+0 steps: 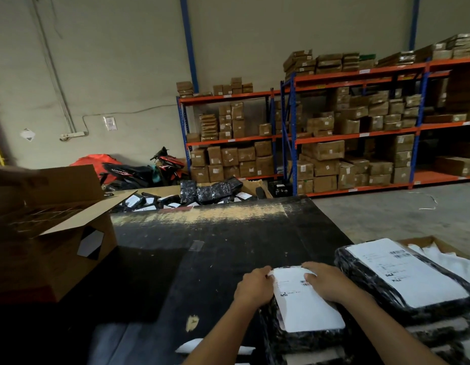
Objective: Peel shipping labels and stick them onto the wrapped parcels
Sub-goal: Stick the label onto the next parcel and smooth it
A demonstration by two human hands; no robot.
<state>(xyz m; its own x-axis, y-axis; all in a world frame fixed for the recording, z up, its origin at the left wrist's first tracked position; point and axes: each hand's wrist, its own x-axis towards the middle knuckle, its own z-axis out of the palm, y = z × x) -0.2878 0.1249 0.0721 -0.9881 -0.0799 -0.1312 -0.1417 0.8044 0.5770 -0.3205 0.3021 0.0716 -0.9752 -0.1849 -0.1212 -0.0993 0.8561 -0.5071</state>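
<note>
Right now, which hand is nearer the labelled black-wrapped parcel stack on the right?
Right hand, just left of that stack. Left hand lies farther left.

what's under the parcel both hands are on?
More black wrapped parcels stacked beneath the top parcel, whose white label the left hand and right hand touch. Only their edges show, so their labels and how deep the stack goes are hidden.

White label (305, 301), black-wrapped parcel (302, 338)
</note>
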